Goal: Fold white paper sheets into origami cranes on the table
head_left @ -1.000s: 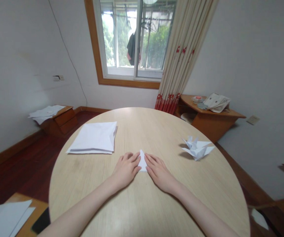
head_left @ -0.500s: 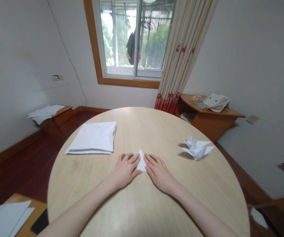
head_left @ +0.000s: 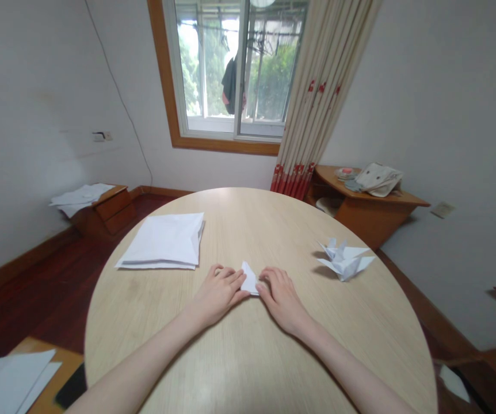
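A small folded white paper (head_left: 249,278) lies on the round light-wood table (head_left: 248,345), its point facing away from me. My left hand (head_left: 218,292) lies flat at its left side with fingers stretched onto the paper. My right hand (head_left: 281,295) is at its right side, fingers curled and pinching the paper's right edge. Most of the paper is hidden under my fingers.
A stack of white sheets (head_left: 164,240) lies on the table's left. Finished folded paper figures (head_left: 344,259) sit on the right. Low wooden cabinets stand at the left wall (head_left: 101,207) and right corner (head_left: 369,201). More paper (head_left: 6,382) is at the lower left.
My right hand's fingers have gone from lying flat to curling at the paper's right edge. The paper's tip has shifted slightly. My left hand has stayed nearly still.
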A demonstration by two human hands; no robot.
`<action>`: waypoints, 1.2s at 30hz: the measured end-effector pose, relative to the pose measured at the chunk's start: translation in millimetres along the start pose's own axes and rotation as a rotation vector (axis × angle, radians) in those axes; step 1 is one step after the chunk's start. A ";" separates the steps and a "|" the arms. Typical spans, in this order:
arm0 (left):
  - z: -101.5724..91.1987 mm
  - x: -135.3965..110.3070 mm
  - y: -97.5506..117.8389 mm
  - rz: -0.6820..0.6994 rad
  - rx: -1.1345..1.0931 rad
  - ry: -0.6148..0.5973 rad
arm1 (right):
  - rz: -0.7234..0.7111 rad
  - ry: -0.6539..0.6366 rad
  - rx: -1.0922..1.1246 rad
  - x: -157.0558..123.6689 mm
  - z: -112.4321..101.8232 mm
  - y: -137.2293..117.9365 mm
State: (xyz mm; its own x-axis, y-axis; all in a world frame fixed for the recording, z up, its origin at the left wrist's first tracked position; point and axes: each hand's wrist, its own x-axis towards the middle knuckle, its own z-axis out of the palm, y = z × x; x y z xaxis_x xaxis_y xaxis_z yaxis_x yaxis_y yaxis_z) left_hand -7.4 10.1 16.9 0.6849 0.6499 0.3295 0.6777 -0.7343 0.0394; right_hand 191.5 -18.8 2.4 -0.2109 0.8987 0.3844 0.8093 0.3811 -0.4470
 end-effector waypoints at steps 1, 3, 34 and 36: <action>-1.1 0.3 0.3 0.000 -0.004 0.005 | 0.009 0.005 0.007 0.2 -0.6 -0.3; -3.0 0.6 0.9 0.000 -0.012 0.009 | 0.013 0.004 0.024 0.5 -1.2 -0.7; 6.0 5.3 7.5 -0.533 -1.411 0.176 | 0.077 0.076 0.507 4.0 -5.7 -5.1; 4.0 6.6 7.7 -0.577 -1.466 0.187 | 0.069 0.087 0.484 3.9 -5.0 -4.3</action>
State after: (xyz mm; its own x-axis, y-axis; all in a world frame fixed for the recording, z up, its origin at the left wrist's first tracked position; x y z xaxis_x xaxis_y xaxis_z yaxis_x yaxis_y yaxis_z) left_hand 3.4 9.5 15.6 0.3217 0.9455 0.0515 -0.0869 -0.0247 0.9959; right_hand 189.9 -18.0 9.9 -0.1027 0.9120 0.3971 0.4679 0.3966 -0.7898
